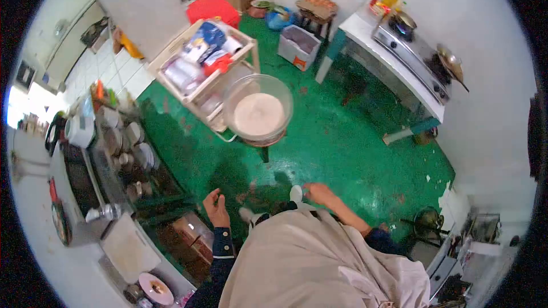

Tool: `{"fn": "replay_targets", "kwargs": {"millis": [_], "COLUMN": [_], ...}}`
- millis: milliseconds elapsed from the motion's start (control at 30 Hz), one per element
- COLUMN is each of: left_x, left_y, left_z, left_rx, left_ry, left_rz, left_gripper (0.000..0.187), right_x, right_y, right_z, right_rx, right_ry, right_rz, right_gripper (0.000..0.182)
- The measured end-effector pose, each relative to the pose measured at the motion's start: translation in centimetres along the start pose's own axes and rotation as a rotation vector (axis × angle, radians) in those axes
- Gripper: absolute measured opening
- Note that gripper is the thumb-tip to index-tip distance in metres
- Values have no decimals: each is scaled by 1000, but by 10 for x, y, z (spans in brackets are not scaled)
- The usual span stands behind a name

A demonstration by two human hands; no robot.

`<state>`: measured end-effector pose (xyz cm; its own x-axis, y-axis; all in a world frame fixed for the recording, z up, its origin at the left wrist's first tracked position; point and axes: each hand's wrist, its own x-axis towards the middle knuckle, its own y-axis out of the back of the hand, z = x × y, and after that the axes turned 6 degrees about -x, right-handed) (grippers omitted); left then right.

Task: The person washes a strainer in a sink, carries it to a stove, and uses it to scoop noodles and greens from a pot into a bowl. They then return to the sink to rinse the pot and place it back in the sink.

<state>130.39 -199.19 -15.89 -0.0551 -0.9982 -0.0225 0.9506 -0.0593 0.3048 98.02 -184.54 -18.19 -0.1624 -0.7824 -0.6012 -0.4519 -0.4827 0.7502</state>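
My left hand hangs in front of me above the green floor, fingers loosely bent and apart, with nothing in it. To the right, my right hand is also empty, its fingers loosely extended beside my white shoe. Neither hand touches an object. Ahead of both, out of contact, a large clear bowl holds a pale, pinkish-beige mass. It rests on a small stool mostly hidden beneath it.
A cream trolley with packages stands behind the bowl. At the right is a white table bearing a stove with a lit burner and pans. Dish shelves line the left. A white bin and an egg tray are at the back.
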Motion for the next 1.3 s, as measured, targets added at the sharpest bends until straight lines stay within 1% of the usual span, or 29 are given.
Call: {"fn": "replay_targets", "kwargs": {"millis": [33, 67, 100, 200, 233, 300, 333, 400, 467, 500, 533, 600, 633, 667, 700, 733, 767, 833, 867, 933, 967, 1000, 1033, 1100, 1167, 1233, 1300], "left_x": [1, 3, 7, 23, 33, 53, 66, 88, 110, 121, 129, 143, 147, 149, 151, 154, 153, 148, 143, 136, 135, 132, 125, 111, 114, 127, 146], "left_y": [-19, -39, -58, -90, -98, -109, -119, -143, -168, -183, -199, -242, -263, -285, -308, -332, -355, -402, -425, -475, -502, -523, -544, -580, -608, -635, -659], "left_z": [8, 25, 38, 45, 43, 37, 40, 49, 65, 75, 81, 88, 94, 98, 103, 109, 118, 145, 163, 168, 174, 192, 214, 251, 266, 272, 266], "left_rx": [-34, -74, -118, -88, -9, 152, 122, 55, 62, 61, 22, -67, -70, -73, -75, -93, -81, -59, -95, 51, 120, 103, 36, -93, -16, 41, 103], "left_ry": [-25, -48, -70, -65, -75, -94, -73, -25, -117, -169, -161, -153, -145, -135, -122, -95, -126, -187, -95, -235, -310, -350, -329, -277, -320, -360, -397], "left_rz": [-34, -65, -89, -152, -189, -265, -273, -279, -327, -353, -386, -445, -473, -500, -525, -564, -577, -593, -610, -601, -591, -654, -676, -714, -737, -764, -746], "left_gripper": [22, 22, 22, 22, 22, 22, 22, 22, 22, 22, 22, 22, 22, 22, 22, 23, 23, 23, 24, 24, 24, 23, 23, 23, 23, 23, 23], "right_x": [2, 7, 11, 39, 49, 64, 71, 64, 41, 36, 30, 6, 16, 6, 1, -8, -15, -38, -37, -36, -37, -37, -37, -17, -4, 12, 31], "right_y": [2, 2, 12, 36, 38, 21, 5, 1, -8, -23, -43, -77, -188, -191, -259, -301, -286, -219, -224, -234, -180, -124, -63, 8, 91, 183, 256], "right_z": [26, 52, 69, 108, 120, 146, 165, 191, 199, 215, 235, 266, 319, 330, 373, 404, 412, 406, 439, 504, 510, 516, 520, 556, 574, 572, 564], "right_rx": [40, -9, 1, 76, 129, 212, 233, 250, 282, 276, 269, 233, -62, 308, 180, 46, 202, 506, 457, 313, 330, 348, 369, 251, 325, 571, 351], "right_ry": [-44, -42, -78, -173, -207, -261, -277, -323, -397, -440, -482, -495, -372, -599, -446, -298, -426, -700, -537, -213, -337, -462, -585, -625, -613, -681, -699], "right_rz": [21, 109, 109, 124, 132, 142, 154, 188, 227, 130, 38, 4, 142, -43, -38, -14, -36, -20, 85, 299, 289, 278, 268, 397, 614, 676, 762], "right_gripper": [36, 35, 35, 34, 34, 33, 33, 32, 32, 30, 29, 27, 27, 27, 27, 26, 25, 24, 23, 23, 22, 22, 22, 22, 21, 21, 19]}}
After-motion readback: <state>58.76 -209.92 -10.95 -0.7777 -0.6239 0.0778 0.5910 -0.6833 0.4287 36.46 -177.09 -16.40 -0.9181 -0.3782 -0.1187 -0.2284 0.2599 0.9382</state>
